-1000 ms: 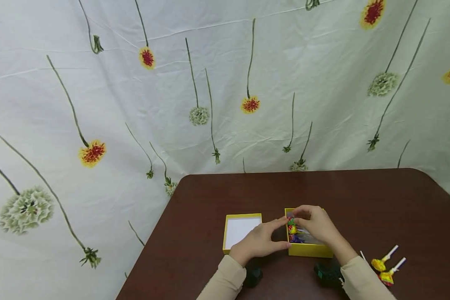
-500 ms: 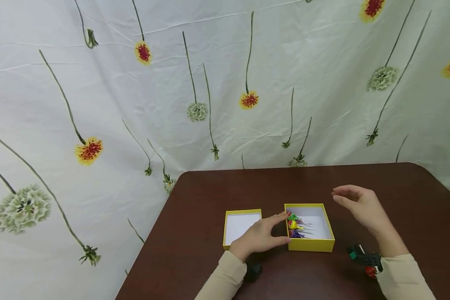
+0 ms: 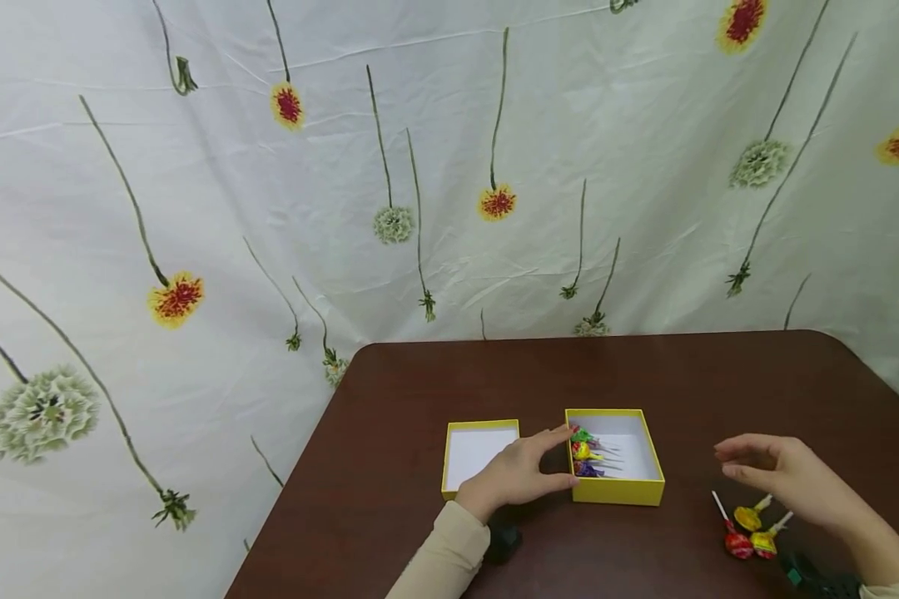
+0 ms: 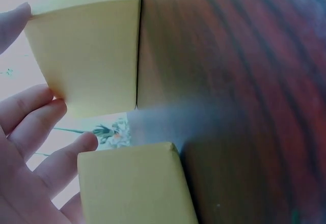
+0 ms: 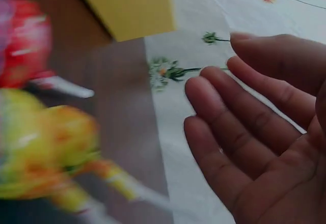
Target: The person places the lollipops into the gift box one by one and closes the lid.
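Note:
Against the left side of a yellow box [image 3: 618, 492], my left hand [image 3: 520, 474] rests with thumb and fingers extended; the left wrist view shows its fingertips touching the box wall [image 4: 86, 56]. Inside lie several wrapped lollipops [image 3: 586, 452], heads to the left, sticks to the right. My right hand [image 3: 790, 478], holding nothing, hovers with loosely bent fingers above and right of three loose lollipops: a red lollipop [image 3: 737, 545], a yellow lollipop [image 3: 747, 518] and another yellow lollipop [image 3: 764, 543]. The right wrist view shows their wrapped heads [image 5: 25, 147] blurred.
Left of the box lies a shallow yellow lid [image 3: 481, 453] with a white inside, partly behind the left hand. Everything stands on a dark brown table [image 3: 569, 370]. A white flowered cloth [image 3: 434, 166] hangs behind it.
My right hand has left the box, moved right, then lowered near the loose lollipops, which are now uncovered. The left hand has stayed at the box's left side.

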{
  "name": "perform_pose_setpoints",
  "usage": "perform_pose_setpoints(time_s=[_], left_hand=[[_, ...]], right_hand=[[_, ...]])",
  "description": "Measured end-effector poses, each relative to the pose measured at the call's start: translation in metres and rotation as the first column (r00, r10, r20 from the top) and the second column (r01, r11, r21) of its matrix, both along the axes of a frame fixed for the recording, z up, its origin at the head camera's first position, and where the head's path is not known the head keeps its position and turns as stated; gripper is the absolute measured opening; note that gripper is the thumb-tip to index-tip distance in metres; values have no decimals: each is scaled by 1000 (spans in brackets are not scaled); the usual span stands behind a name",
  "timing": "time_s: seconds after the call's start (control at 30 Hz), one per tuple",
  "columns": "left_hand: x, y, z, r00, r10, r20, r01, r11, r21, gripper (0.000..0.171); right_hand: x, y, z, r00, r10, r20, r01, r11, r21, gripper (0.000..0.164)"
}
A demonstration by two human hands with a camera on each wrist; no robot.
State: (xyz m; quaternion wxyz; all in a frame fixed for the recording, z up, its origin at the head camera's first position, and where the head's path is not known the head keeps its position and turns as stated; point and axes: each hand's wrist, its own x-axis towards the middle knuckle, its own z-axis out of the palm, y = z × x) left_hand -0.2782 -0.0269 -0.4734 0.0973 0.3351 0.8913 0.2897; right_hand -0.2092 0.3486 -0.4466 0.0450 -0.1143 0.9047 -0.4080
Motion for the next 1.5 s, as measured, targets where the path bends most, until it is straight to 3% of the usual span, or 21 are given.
perform_pose_setpoints(time_s=[0.17,0.4,0.57,0.77,0.87,1.0,1.23,1.37,1.5], left_hand=[[0,1,0,1000,-12,-7,12,1000,16,69],[-1,1,3,1000,-9,0,9,1000,16,69],[-2,1,3,1000,3,-7,-3,1000,10,69],[-1,1,1,1000,-6,-20,5,1000,-2,70],[-1,1,0,1000,-10,-22,10,1000,-1,70],[-1,1,0,1000,-4,-15,4,1000,2,70],[1,1,-1,1000,-8,-10,8,1000,-6,70],[1,1,0,1000,-4,-10,4,1000,-4,70],[0,1,0,1000,4,-18,-4,1000,-6,70]], right_hand=[[9,9,-17,986,160,43,-156,984,-83,35],[16,23,-32,911,387,144,-342,903,-260,33],[18,24,-42,881,473,7,-453,849,-272,28],[20,19,-55,850,489,-198,-520,840,-158,44],[19,17,-57,835,503,-222,-536,834,-126,43],[19,16,-56,848,499,-178,-521,847,-108,35],[25,7,-55,899,436,-35,-436,886,-156,22],[26,4,-54,928,372,-33,-373,920,-121,22],[25,2,-51,945,316,-87,-322,944,-74,23]])
